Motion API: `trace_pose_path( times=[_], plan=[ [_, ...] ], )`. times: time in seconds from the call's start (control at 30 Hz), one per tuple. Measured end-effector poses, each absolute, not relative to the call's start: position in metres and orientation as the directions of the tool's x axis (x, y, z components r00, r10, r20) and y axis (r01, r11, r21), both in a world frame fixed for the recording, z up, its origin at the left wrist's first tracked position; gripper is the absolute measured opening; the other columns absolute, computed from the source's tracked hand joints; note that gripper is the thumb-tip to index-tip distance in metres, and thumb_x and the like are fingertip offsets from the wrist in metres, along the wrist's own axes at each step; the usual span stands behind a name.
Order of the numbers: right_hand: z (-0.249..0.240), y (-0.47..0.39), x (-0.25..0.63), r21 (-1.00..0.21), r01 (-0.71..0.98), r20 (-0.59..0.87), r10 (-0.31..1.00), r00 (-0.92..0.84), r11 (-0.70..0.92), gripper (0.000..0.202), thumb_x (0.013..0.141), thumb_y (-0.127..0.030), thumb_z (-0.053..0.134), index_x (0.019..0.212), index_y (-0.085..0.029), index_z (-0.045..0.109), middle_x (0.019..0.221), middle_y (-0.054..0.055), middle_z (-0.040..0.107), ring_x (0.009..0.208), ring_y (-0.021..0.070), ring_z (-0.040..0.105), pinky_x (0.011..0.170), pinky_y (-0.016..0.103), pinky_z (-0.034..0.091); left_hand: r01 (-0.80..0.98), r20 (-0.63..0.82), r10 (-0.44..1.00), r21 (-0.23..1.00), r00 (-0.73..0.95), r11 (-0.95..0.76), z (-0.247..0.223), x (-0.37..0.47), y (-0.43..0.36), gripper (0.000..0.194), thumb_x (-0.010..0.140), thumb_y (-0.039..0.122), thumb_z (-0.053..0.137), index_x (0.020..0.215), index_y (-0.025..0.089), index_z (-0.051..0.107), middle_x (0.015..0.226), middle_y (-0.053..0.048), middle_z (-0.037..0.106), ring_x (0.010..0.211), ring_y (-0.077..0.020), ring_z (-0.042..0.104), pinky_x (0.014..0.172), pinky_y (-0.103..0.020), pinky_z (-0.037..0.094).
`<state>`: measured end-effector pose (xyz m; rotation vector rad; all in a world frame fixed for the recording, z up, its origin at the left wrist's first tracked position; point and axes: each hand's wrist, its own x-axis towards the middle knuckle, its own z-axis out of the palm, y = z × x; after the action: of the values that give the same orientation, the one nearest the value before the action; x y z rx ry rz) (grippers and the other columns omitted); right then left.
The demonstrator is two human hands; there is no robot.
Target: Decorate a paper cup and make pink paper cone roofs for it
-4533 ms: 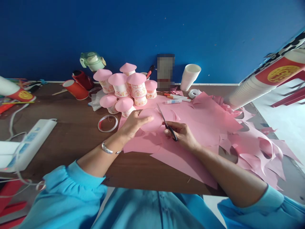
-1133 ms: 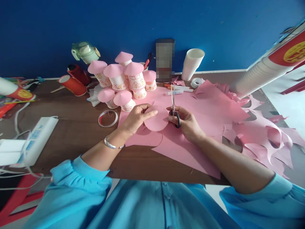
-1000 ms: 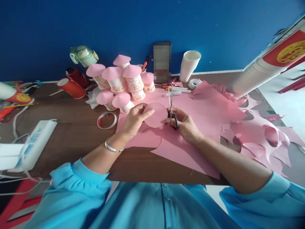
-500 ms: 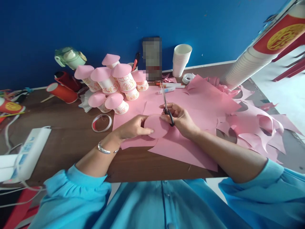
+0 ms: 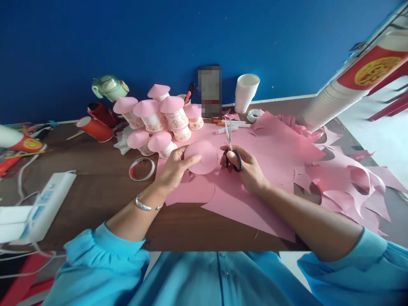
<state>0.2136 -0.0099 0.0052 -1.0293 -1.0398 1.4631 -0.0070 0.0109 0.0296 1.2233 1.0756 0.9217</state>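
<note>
A round pink paper disc [image 5: 205, 158] is pinched between the thumb and fingers of my left hand [image 5: 174, 170]. My right hand [image 5: 250, 168] has its fingers in the black handles of a pair of scissors [image 5: 229, 138], whose blades point away from me and stand slightly apart, clear of the disc. Beneath both hands lie pink paper sheets [image 5: 251, 212] on the brown table [image 5: 105, 204]. Beyond my left hand stands a group of decorated white cups topped with pink paper cones [image 5: 172, 106].
At the back are stacked white cups [image 5: 245, 93], a tape roll [image 5: 255, 114] and markers [image 5: 234, 124]. Pink offcuts [image 5: 347, 178] and a long leaning cup stack [image 5: 331, 104] are on the right. A power strip [image 5: 47, 204] and red cups [image 5: 94, 128] are left.
My left hand has lifted the disc away from the scissors. My right hand no longer touches the disc, and the scissor blades have parted slightly. The view has tilted up a little.
</note>
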Motion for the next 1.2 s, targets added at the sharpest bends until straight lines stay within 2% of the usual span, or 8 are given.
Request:
trace_pose_path(
  times=[0.17, 0.3, 0.47, 0.6, 0.8, 1.0, 1.2],
  plan=[
    [0.007, -0.016, 0.211, -0.980, -0.186, -0.033, 0.979, -0.201, -0.071, 0.053, 0.086, -0.065, 0.073, 0.113, -0.020, 0.066, 0.077, 0.001, 0.067, 0.069, 0.0152, 0.061, 0.060, 0.028, 0.044, -0.005, -0.004, 0.981, 1.000, 0.195, 0.005, 0.035, -0.007, 0.011, 0.029, 0.082, 0.041, 0.077, 0.099, 0.017, 0.074, 0.095, -0.004, 0.075, 0.089, -0.0217, 0.067, 0.083, -0.031, 0.054],
    [0.007, -0.019, 0.209, -0.989, -0.145, 0.005, 0.959, -0.283, -0.037, 0.057, 0.085, -0.067, 0.074, 0.115, -0.020, 0.066, 0.077, 0.001, 0.065, 0.072, 0.0162, 0.060, 0.061, 0.029, 0.044, 0.023, -0.011, 0.985, 1.000, 0.172, 0.007, 0.035, -0.009, 0.012, 0.028, 0.083, 0.042, 0.075, 0.095, 0.017, 0.071, 0.091, -0.003, 0.073, 0.086, -0.0212, 0.066, 0.080, -0.031, 0.054],
    [0.008, -0.021, 0.209, -0.999, -0.042, 0.003, 0.952, -0.307, -0.011, 0.059, 0.080, -0.068, 0.078, 0.113, -0.020, 0.066, 0.080, 0.001, 0.064, 0.070, 0.0152, 0.059, 0.067, 0.030, 0.049, 0.011, 0.025, 0.989, 1.000, 0.143, -0.026, 0.034, -0.010, 0.013, 0.026, 0.083, 0.042, 0.075, 0.093, 0.018, 0.071, 0.090, -0.003, 0.072, 0.089, -0.0218, 0.066, 0.084, -0.033, 0.055],
    [0.006, -0.023, 0.208, -1.000, 0.006, 0.003, 0.953, -0.303, 0.005, 0.060, 0.080, -0.067, 0.078, 0.113, -0.019, 0.066, 0.081, 0.002, 0.064, 0.073, 0.0158, 0.061, 0.071, 0.030, 0.051, 0.021, 0.056, 0.990, 0.998, 0.132, -0.059, 0.035, -0.010, 0.013, 0.026, 0.083, 0.043, 0.074, 0.087, 0.018, 0.068, 0.083, -0.003, 0.070, 0.081, -0.0199, 0.064, 0.076, -0.031, 0.054],
    [0.003, -0.023, 0.206, -0.999, 0.029, 0.011, 0.954, -0.301, 0.020, 0.054, 0.083, -0.063, 0.076, 0.113, -0.019, 0.066, 0.079, 0.001, 0.064, 0.070, 0.0152, 0.063, 0.068, 0.029, 0.052, 0.056, 0.063, 0.994, 0.996, 0.087, -0.068, 0.035, -0.007, 0.011, 0.032, 0.081, 0.048, 0.074, 0.083, 0.017, 0.067, 0.073, -0.003, 0.068, 0.071, -0.0186, 0.062, 0.061, -0.028, 0.050],
    [0.001, -0.023, 0.206, -1.000, 0.014, -0.001, 0.950, -0.311, 0.004, 0.053, 0.083, -0.060, 0.076, 0.113, -0.017, 0.067, 0.077, 0.000, 0.064, 0.068, 0.0150, 0.063, 0.065, 0.028, 0.051, 0.023, 0.066, 0.995, 0.997, 0.074, -0.068, 0.032, -0.005, 0.010, 0.031, 0.081, 0.047, 0.075, 0.087, 0.017, 0.069, 0.073, -0.002, 0.068, 0.069, -0.0178, 0.062, 0.061, -0.028, 0.049],
    [0.000, -0.023, 0.206, -1.000, 0.001, 0.017, 0.949, -0.315, 0.018, 0.048, 0.085, -0.057, 0.075, 0.112, -0.019, 0.067, 0.075, 0.000, 0.066, 0.066, 0.0142, 0.064, 0.065, 0.028, 0.051, -0.044, 0.073, 0.990, 0.997, 0.117, -0.069, 0.032, -0.003, 0.009, 0.028, 0.084, 0.043, 0.075, 0.092, 0.017, 0.071, 0.083, -0.002, 0.070, 0.072, -0.0163, 0.060, 0.066, -0.027, 0.049]
  ],
)
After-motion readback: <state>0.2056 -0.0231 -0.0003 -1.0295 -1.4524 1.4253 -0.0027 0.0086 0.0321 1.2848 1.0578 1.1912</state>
